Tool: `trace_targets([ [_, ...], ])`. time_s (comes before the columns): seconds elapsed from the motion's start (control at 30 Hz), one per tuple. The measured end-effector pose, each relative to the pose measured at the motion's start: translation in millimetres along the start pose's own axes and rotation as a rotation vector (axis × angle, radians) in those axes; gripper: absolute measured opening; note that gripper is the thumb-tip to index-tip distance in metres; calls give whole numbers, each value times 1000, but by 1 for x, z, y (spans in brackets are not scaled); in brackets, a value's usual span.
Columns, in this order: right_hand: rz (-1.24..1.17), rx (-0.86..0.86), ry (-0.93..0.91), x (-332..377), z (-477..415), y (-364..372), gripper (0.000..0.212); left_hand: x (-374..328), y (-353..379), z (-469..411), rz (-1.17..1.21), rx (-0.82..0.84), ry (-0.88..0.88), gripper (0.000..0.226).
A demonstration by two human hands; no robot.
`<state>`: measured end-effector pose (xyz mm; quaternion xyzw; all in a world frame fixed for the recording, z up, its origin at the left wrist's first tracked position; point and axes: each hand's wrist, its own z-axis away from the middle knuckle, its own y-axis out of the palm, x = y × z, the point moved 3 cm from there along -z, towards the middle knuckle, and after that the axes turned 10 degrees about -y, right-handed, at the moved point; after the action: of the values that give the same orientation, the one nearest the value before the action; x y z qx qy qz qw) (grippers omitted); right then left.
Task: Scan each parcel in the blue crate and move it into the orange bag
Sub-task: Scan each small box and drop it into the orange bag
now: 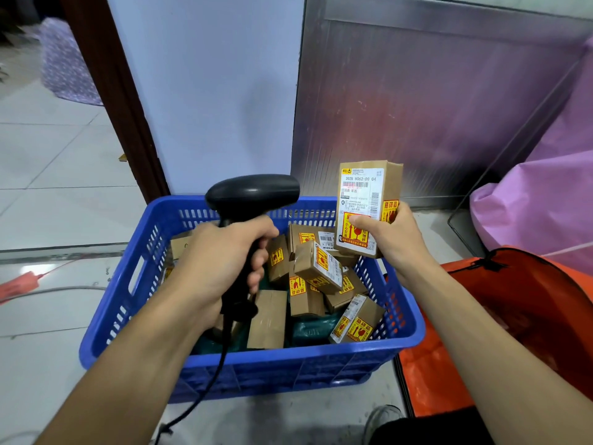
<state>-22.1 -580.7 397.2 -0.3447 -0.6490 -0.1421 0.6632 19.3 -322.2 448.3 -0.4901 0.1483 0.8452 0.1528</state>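
A blue crate [134, 316] stands on the floor with several small brown cardboard parcels [317, 268] inside, most bearing yellow and red fragile stickers. My left hand [221, 261] grips the handle of a black barcode scanner [253, 194] above the crate, its head pointing right. My right hand [391, 239] holds one parcel [365, 200] upright over the crate's far right corner, its white shipping label facing me. The orange bag [529, 316] lies open on the floor to the right of the crate.
The scanner's black cable [205, 390] hangs down over the crate's front wall to the floor. A pink bag [545, 200] on a metal frame stands at the back right. A metal panel [417, 101] and a white wall rise behind the crate. My shoe [382, 419] shows at the bottom.
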Motion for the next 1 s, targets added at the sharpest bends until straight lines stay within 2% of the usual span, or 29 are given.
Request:
trace_targets([
  [0.37,20,7,-6,-1,-2,2,50,-3,3,2,65,54,-18,25],
  [0.77,32,32,-3,-4,-2,0,52,-1,-1,1,-75,-6,49,23],
  [0.87,-13,105,37,-5,-2,0,49,-3,-4,0,-137,-40,90,24],
  [1.0,-114,315,218,-2,6,1,39,-7,-11,-2,-273,-38,111,21],
])
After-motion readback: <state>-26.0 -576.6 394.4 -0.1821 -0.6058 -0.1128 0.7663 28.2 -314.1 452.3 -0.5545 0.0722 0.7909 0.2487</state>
